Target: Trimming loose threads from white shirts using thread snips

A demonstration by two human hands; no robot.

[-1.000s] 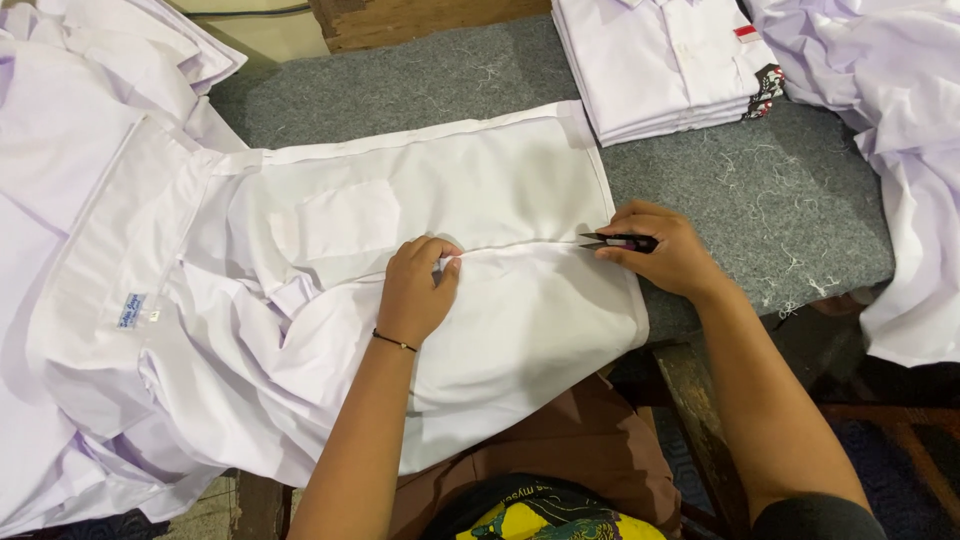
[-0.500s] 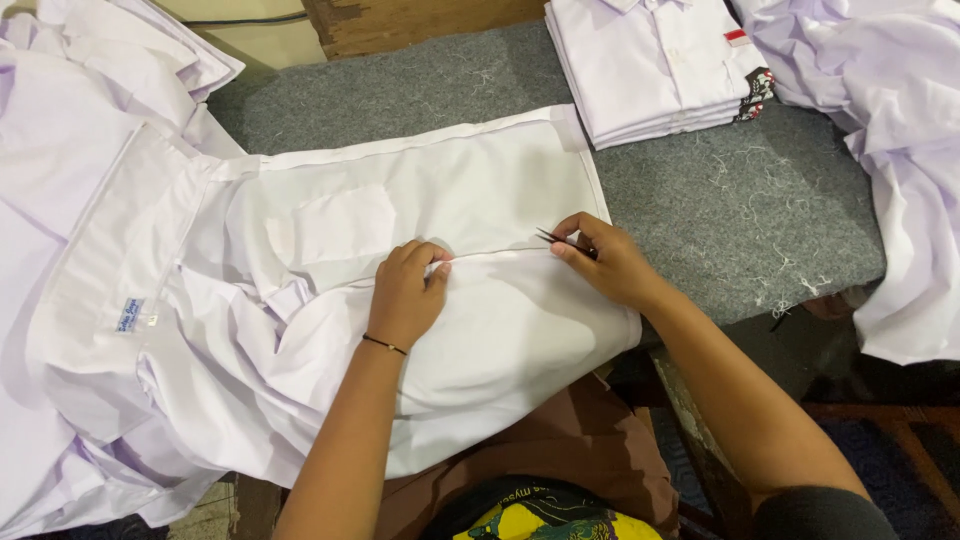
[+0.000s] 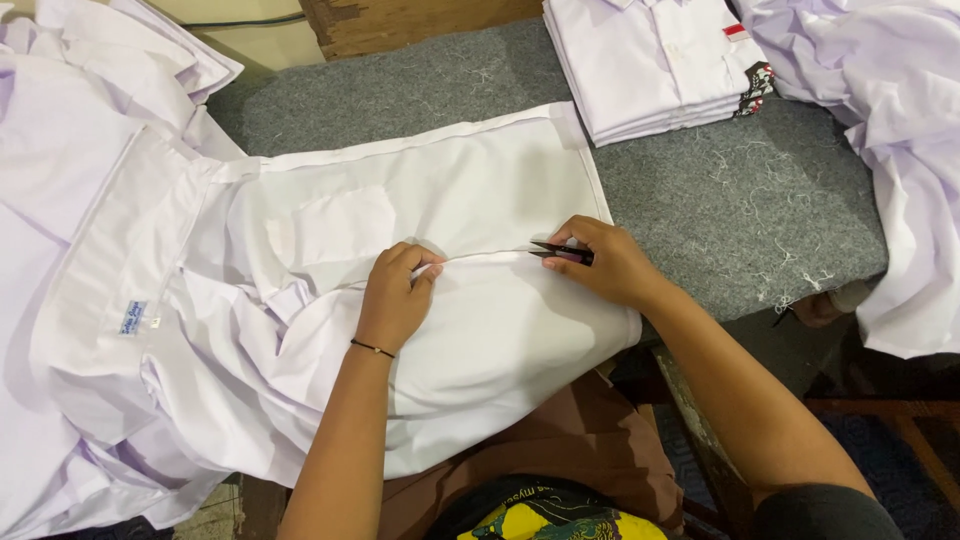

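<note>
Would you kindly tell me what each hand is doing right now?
Left hand: fingers curled, pinching the white shirt at its front edge.
Right hand: closed on small black thread snips, tips at the same edge.

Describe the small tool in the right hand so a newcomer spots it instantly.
On the grey felt table lies a spread white shirt. At its front edge, the right hand pinches thread snips: small, dark, pointed blades aimed left toward the left hand. They are the only dark item on the white cloth.
</note>
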